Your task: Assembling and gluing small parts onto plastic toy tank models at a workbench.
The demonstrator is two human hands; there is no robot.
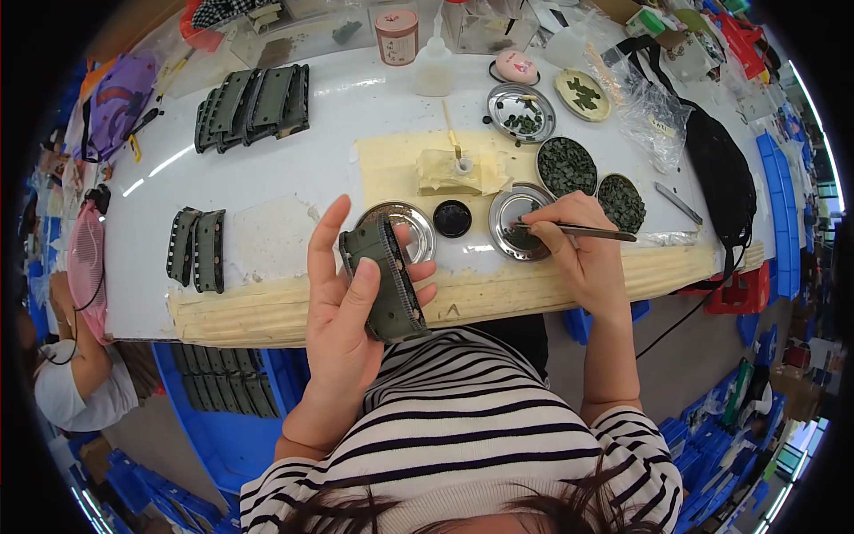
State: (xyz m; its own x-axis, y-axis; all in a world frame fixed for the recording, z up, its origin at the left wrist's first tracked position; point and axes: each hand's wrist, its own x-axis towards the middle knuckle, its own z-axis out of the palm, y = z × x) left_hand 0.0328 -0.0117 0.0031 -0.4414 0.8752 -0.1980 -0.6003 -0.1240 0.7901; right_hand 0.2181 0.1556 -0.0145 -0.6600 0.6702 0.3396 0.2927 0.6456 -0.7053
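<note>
White table (351, 116) space fills the middle of the frame, its front edge padded with pale yellow sheeting (498, 289). At the left, two curved green panels (210, 251) are laid side by side; above them, an overlapping stack (253, 107) is seen, whose count cannot be told. At the lower left, two rows of similar pieces are held in one blue crate (227, 440).

Left of centre, one dark green panel (387, 276) is held by the left hand (342, 303), thumb across its face and other fingers behind. It is long, matt and gently curved, dotted with small dark spots and bordered on the right by a black toothed edge. One steel dish (429, 236) is partly hidden behind it, followed by one black round pot (452, 219).

Right of centre, one pair of tweezers (605, 234) is pinched in the right hand (578, 240), fingers drawn close together, its tips above a second dish (503, 212); whether a chip is gripped cannot be told. A third dish (503, 102) is set higher up. Farther right, two round heaps of green chips (567, 166) and one spare pair of tweezers (679, 203) are seen.
</note>
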